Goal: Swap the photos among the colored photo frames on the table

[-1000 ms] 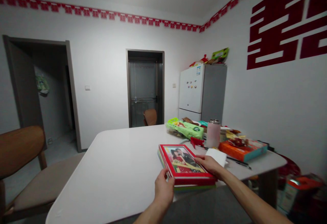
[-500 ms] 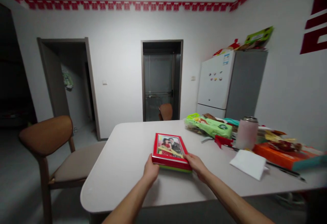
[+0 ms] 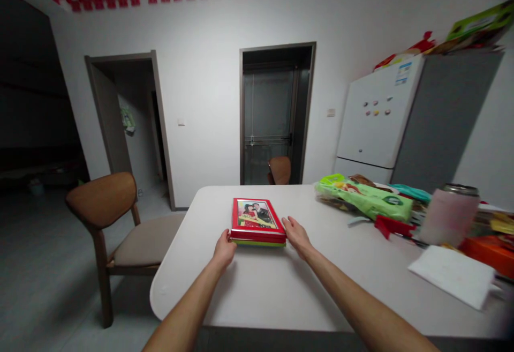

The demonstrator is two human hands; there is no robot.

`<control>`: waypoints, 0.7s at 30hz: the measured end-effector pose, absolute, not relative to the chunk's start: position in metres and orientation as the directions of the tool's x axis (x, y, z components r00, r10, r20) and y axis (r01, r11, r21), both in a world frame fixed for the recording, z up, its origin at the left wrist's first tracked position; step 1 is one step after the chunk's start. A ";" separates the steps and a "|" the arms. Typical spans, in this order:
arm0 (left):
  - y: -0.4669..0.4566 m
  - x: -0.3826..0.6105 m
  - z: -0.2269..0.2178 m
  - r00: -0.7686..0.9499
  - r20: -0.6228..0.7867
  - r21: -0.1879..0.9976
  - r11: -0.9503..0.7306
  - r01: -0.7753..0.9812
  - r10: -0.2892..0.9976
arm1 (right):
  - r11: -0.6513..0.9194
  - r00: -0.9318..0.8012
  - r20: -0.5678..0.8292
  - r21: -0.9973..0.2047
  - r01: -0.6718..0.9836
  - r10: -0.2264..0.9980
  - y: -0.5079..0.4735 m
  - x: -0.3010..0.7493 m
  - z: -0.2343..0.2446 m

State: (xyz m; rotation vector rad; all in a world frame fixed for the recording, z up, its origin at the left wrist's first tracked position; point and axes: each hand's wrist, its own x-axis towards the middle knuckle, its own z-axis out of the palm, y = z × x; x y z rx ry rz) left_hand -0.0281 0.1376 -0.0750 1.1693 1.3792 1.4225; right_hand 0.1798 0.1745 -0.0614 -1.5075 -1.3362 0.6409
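Note:
A red picture frame (image 3: pixel 257 232) lies face up over the white table, showing a photo of two people under a glossy front. Below its red rim runs a green layer (image 3: pixel 259 243); whether this is part of the frame or a separate thing I cannot tell. My left hand (image 3: pixel 225 248) grips the near left corner, thumb up at the side and the other fingers mostly hidden. Against the right edge, my right hand (image 3: pixel 296 236) holds the frame with its fingers along the side. Its underside is hidden, so contact with the table is unclear.
On the table's (image 3: pixel 188 266) right stand a green packet (image 3: pixel 365 196), a pink cup (image 3: pixel 450 215), a red item (image 3: pixel 395 227) and folded white paper (image 3: pixel 453 274). A brown chair (image 3: pixel 102 202) stands left, another chair (image 3: pixel 280 170) behind. The fridge (image 3: pixel 377 111) is back right.
The frame and both hands have moved a little left and away from me over the table. My view has turned, so the room's things sit differently.

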 end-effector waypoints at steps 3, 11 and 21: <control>0.124 -0.026 -0.049 -0.294 0.124 0.992 -0.126 0.010 0.948 | 0.151 0.288 0.264 -0.920 0.361 0.920 0.155 0.173 -0.038; 0.048 0.026 0.058 0.114 0.527 0.762 -0.408 -0.503 0.842 | 0.515 -0.036 0.568 -0.768 -0.381 0.822 0.047 0.122 0.055; 0.035 0.025 0.050 0.189 0.541 0.707 -0.321 -0.630 0.820 | 0.458 -0.057 0.528 -0.782 -0.422 0.848 0.035 0.119 0.049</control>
